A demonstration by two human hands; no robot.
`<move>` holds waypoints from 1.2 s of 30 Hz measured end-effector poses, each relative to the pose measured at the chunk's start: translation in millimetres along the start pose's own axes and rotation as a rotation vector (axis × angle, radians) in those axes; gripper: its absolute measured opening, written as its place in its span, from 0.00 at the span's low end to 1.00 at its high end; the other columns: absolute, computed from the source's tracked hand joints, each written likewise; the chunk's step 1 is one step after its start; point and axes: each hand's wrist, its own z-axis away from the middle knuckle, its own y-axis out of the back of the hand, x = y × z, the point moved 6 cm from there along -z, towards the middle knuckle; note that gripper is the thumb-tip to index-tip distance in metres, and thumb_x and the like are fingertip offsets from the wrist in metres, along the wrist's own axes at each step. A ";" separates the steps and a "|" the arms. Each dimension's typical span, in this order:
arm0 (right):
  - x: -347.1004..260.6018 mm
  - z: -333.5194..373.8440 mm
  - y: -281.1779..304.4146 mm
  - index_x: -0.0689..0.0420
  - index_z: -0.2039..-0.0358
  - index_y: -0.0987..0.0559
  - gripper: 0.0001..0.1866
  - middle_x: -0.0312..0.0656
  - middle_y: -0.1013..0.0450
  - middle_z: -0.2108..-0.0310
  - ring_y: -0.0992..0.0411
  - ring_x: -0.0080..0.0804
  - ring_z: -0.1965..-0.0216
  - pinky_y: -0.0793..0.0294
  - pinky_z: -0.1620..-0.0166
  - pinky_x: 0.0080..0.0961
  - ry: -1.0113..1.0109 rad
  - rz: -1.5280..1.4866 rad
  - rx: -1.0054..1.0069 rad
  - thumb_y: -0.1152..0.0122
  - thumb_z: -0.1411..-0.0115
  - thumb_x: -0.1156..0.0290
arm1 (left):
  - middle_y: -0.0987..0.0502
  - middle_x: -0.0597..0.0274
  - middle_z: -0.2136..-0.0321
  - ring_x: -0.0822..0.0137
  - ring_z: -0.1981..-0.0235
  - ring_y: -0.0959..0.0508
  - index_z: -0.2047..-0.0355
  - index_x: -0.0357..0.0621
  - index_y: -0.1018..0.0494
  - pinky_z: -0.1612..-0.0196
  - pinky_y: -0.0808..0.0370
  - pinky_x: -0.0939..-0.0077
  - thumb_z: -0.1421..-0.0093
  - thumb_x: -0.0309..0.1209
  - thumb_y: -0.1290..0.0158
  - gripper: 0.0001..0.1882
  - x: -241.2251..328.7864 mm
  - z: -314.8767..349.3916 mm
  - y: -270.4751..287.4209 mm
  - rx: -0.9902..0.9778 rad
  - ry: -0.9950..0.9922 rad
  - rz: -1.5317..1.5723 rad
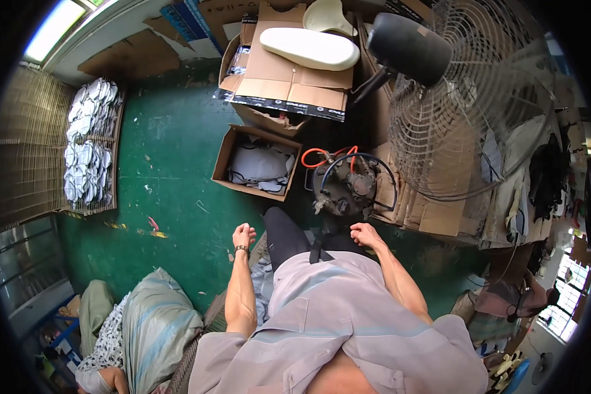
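Observation:
My left hand (244, 235), with a dark band on the wrist, hangs beside my left thigh. Its fingers are curled into a loose fist, and nothing shows in them. On the other side, my right hand (368, 234) is also curled in front of my right hip, with nothing visible in it. Ahead of my left hand stands an open cardboard box (224, 172) holding grey-white flat pieces (261, 164). A round, dark metal pressure pot (340, 189) with an orange hose (315, 161) is nearest my right hand. Neither hand touches these things.
A large cage fan (466, 98) stands at the right over stacked cardboard (443, 217). Cream moulded pieces (308, 49) lie on a big carton (289, 85). At far left a rack (29, 144) adjoins stacked pieces (88, 174). Sacks (161, 328) and another person (105, 379) are lower left.

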 end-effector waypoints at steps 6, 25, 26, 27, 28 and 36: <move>128.9 8.3 63.7 0.59 0.55 0.22 0.15 0.37 0.22 0.70 0.25 0.24 0.74 0.24 0.74 0.24 -0.038 -0.070 0.087 0.46 0.42 0.70 | 0.20 0.61 0.69 0.72 0.77 0.21 0.51 0.43 0.29 0.79 0.24 0.78 0.33 0.36 0.50 0.15 -100.4 96.3 -62.4 0.166 -0.034 0.231; 209.6 67.4 68.1 0.57 0.56 0.17 0.16 0.48 0.20 0.57 0.24 0.41 0.51 0.27 0.47 0.31 -0.058 0.207 0.158 0.44 0.44 0.68 | 0.19 0.61 0.66 0.70 0.71 0.19 0.51 0.43 0.27 0.72 0.21 0.74 0.35 0.37 0.49 0.16 -103.3 118.1 -145.5 -0.070 0.054 -0.013; 209.0 65.5 69.4 0.58 0.55 0.18 0.16 0.46 0.19 0.62 0.22 0.36 0.59 0.23 0.55 0.30 -0.019 0.252 0.164 0.44 0.44 0.71 | 0.19 0.61 0.66 0.71 0.71 0.19 0.51 0.44 0.27 0.72 0.22 0.75 0.35 0.37 0.48 0.16 -96.2 111.1 -150.0 -0.087 0.049 0.008; 210.2 61.6 71.4 0.58 0.55 0.18 0.16 0.46 0.19 0.62 0.22 0.36 0.59 0.23 0.55 0.30 -0.018 0.265 0.162 0.44 0.44 0.71 | 0.19 0.62 0.67 0.72 0.72 0.19 0.51 0.44 0.27 0.73 0.22 0.76 0.35 0.37 0.48 0.16 -90.2 105.0 -154.0 -0.104 0.045 0.028; 207.6 63.1 67.7 0.58 0.54 0.19 0.16 0.44 0.20 0.64 0.23 0.31 0.64 0.23 0.61 0.27 -0.106 0.102 0.138 0.45 0.43 0.71 | 0.19 0.63 0.67 0.73 0.73 0.20 0.50 0.45 0.27 0.72 0.23 0.77 0.36 0.36 0.47 0.16 -87.0 100.2 -154.9 -0.104 0.041 0.019; 128.4 51.0 42.7 0.61 0.49 0.23 0.16 0.38 0.21 0.66 0.25 0.22 0.70 0.25 0.69 0.21 -0.022 -0.023 0.060 0.48 0.36 0.71 | 0.19 0.65 0.69 0.74 0.73 0.20 0.53 0.45 0.25 0.72 0.23 0.78 0.36 0.37 0.47 0.15 -78.4 85.2 -139.9 -0.073 0.072 -0.081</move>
